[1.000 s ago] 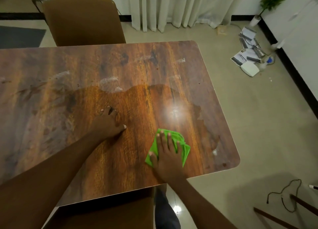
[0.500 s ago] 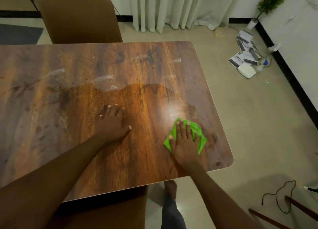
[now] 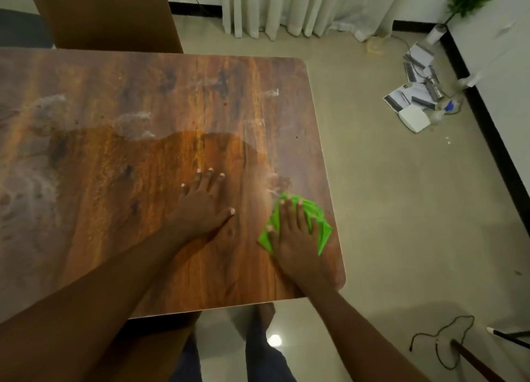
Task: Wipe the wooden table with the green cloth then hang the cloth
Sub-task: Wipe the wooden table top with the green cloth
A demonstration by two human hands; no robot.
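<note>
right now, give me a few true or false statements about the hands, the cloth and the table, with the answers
1. The right hand presses flat on the green cloth. True.
2. The left hand holds a corner of the cloth. False: it lies flat on the bare wooden table, apart from the cloth.
3. The cloth lies near the table's right edge. True.
4. The cloth already hangs on the chair. False: it is on the tabletop under the right hand.
5. Pale smears show on the far part of the table. True.
</note>
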